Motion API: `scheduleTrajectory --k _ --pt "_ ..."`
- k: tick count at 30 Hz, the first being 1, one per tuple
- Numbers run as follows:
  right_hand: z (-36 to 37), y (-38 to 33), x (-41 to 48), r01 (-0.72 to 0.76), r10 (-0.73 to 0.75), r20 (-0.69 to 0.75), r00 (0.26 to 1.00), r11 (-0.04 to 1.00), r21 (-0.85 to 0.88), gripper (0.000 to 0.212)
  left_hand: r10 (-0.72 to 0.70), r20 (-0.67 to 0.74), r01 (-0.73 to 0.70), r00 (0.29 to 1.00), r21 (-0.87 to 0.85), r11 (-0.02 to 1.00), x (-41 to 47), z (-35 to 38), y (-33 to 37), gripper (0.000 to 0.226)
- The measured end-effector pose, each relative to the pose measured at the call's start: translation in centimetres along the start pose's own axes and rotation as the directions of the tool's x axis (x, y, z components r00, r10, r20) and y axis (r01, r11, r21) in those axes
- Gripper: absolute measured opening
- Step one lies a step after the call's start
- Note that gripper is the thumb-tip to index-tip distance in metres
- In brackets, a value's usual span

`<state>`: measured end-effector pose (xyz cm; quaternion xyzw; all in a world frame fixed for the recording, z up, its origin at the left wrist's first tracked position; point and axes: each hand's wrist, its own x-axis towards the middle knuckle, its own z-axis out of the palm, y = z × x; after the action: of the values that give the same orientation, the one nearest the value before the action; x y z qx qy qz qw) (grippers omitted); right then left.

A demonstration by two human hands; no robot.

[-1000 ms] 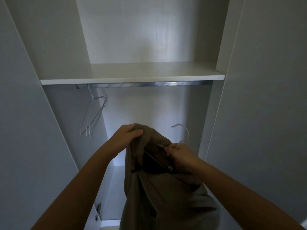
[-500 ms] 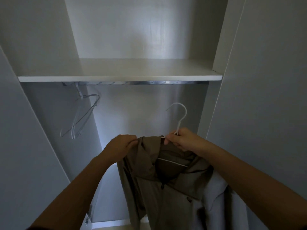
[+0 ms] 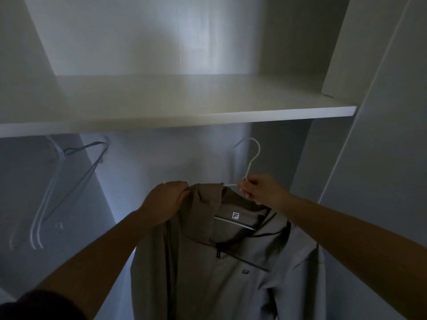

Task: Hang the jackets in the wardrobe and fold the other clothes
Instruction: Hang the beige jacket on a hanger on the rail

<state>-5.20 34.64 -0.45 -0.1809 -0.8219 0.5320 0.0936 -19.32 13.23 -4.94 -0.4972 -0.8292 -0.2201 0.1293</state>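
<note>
- Well, at the far left we are only dimly making out a few thin wire hangers (image 3: 49,195). Their hooks are vanishing behind the edge of the shelf (image 3: 208,116), which is hiding the rail.
- With our left hand (image 3: 165,202), fingers curled tightly, we are gripping one shoulder edge of the jacket (image 3: 231,285).
- We are holding it up inside the wardrobe (image 3: 161,42), below the shelf. Its lower part is running off the bottom of the view, and the dim light is leaving its colour somewhere between grey and khaki.
- Its cloth is looking smooth and thin, with a dark zip and a small square label in the collar.
- With our right hand (image 3: 261,191) we are pinching the white hanger (image 3: 253,161) at the base of its hook. The rounded hook is rising to just under the shelf.
- At the right, a flat pale door panel (image 3: 381,181) is running out of the frame.
</note>
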Motion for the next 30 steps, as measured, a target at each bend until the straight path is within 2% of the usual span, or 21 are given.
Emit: scheduleTrajectory --k 1,4,6,8,10,12,15,18,20,22,26,30 --pt "0.3 0.0 1.2 0.019 -0.019 -0.009 1.0 1.0 -0.002 0.032 0.058 -0.005 -0.057 0.998 0.059 0.997 0.7 0.1 -1.0 0.043" --pt "1.1 0.4 4.3 0.056 -0.056 -0.044 0.997 0.998 -0.003 0.034 0.118 -0.06 -0.104 0.991 0.202 0.974 2.1 0.4 -2.8 0.021" --pt "1.7 0.7 6.1 0.082 -0.08 -0.063 0.995 0.996 0.028 0.033 0.148 -0.116 -0.121 0.982 0.213 0.97 2.6 1.4 -4.4 0.018" --pt "2.5 0.8 7.7 0.109 -0.108 -0.075 0.991 0.994 0.01 0.032 0.065 -0.085 -0.052 0.994 0.149 0.988 3.0 2.5 -6.0 0.016" --pt "3.3 0.8 9.2 0.139 -0.141 -0.089 0.986 0.99 -0.022 0.032 -0.082 -0.076 0.088 0.994 0.079 0.993 3.6 3.1 -7.4 0.007" --pt "3.8 0.8 10.5 0.171 -0.173 -0.098 0.98 0.985 -0.03 0.033 -0.157 -0.038 0.159 0.987 0.037 0.987 4.3 3.8 -8.6 0.013" --pt "3.8 0.7 12.2 0.199 -0.2 -0.098 0.975 0.98 -0.018 0.033 -0.161 -0.06 0.161 0.985 0.003 0.987 5.5 4.5 -10.2 0.035" --pt "3.4 0.1 14.1 0.197 -0.199 -0.135 0.971 0.98 -0.03 0.033 -0.145 -0.071 0.147 0.987 0.026 0.989 7.1 4.6 -11.2 0.021" --pt "3.2 -0.2 15.4 0.186 -0.189 -0.186 0.964 0.982 -0.036 0.031 -0.115 -0.106 0.123 0.988 0.068 0.99 8.4 4.8 -11.7 0.031" --pt "3.0 -0.5 16.7 0.184 -0.194 -0.23 0.954 0.981 -0.064 0.03 -0.076 -0.162 0.1 0.984 0.144 0.985 10.2 4.9 -12.2 0.031" --pt "2.5 -1.4 19.2 0.167 -0.2 -0.305 0.931 0.977 -0.131 0.03 -0.162 -0.201 0.204 0.966 0.211 0.956 13.5 5.4 -13.4 0.018" --pt "1.8 -2.4 21.1 0.125 -0.183 -0.345 0.92 0.975 -0.183 0.032 -0.256 -0.189 0.296 0.948 0.231 0.927 16.2 5.4 -13.3 0.019"
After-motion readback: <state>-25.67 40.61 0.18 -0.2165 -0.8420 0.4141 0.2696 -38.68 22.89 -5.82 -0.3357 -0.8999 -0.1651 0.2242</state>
